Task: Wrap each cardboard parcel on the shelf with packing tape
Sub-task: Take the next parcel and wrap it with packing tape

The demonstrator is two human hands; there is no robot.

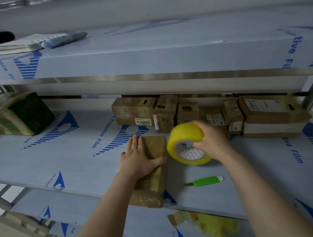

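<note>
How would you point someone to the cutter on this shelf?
Find the middle shelf, covered in blue-printed film. Near its front edge, right of the parcel under the left hand, lies the cutter. It alone is bright green, with a blade pointing left.

Close head view, down onto shelf (40, 159)

left hand (138, 158): flat, palm down, fingers straight | right hand (213, 141): curled, gripping tape roll (184, 135) | both forearms stretched forward

Noted: tape roll (186, 134) translucent yellow, white honeycomb-patterned core. Under the left fingers (137, 142), parcel (153, 186) brown. Nearside of the right fingers (201, 126), knife (206, 181) bright green, white end. The shelf (79, 165) pale blue-grey, blue striped emblems and lettering.
</note>
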